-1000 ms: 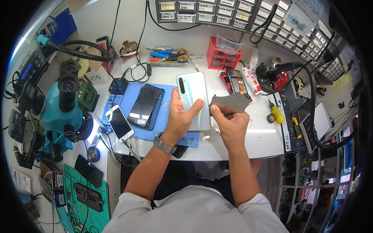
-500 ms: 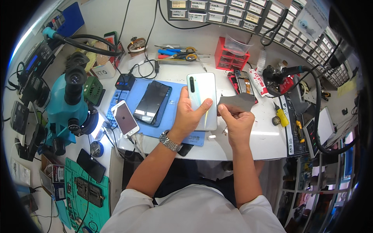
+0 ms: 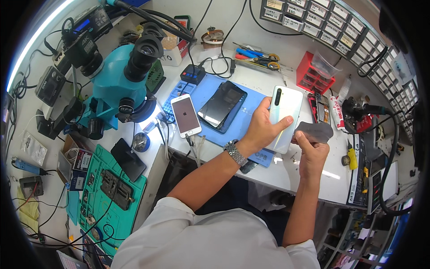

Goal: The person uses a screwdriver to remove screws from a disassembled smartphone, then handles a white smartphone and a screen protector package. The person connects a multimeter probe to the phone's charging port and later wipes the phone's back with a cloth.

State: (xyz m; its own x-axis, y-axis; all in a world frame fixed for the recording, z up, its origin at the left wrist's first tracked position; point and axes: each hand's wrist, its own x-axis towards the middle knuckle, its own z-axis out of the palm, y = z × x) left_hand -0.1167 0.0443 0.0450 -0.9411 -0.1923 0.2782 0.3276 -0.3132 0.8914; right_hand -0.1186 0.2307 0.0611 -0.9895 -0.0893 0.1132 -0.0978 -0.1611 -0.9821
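My left hand (image 3: 262,127) grips a white smartphone (image 3: 286,103) with its camera strip facing up. Beside it, my right hand (image 3: 311,154) pinches a thin, irregular grey piece (image 3: 318,128) between thumb and fingers at the phone's right edge. Whether the piece touches the phone is hard to tell. Below and left of the phone lies a blue mat (image 3: 244,112), carrying a dark phone (image 3: 219,105) that sits on or in a second dark part. A white phone with a lit screen (image 3: 187,114) lies at the mat's left, cables by its lower end.
A teal microscope (image 3: 114,83) stands left, above a green mat (image 3: 94,201) with a metal fixture and black phone (image 3: 127,159). Behind are hand tools (image 3: 255,56), a red drawer box (image 3: 309,69) and wall drawers (image 3: 322,22). A black hose (image 3: 394,148) and yellow bottle (image 3: 352,157) are right.
The view has swung left, so the bench and hands appear further right, with more of the microscope side showing. Both hands keep hold of the phone and grey piece.
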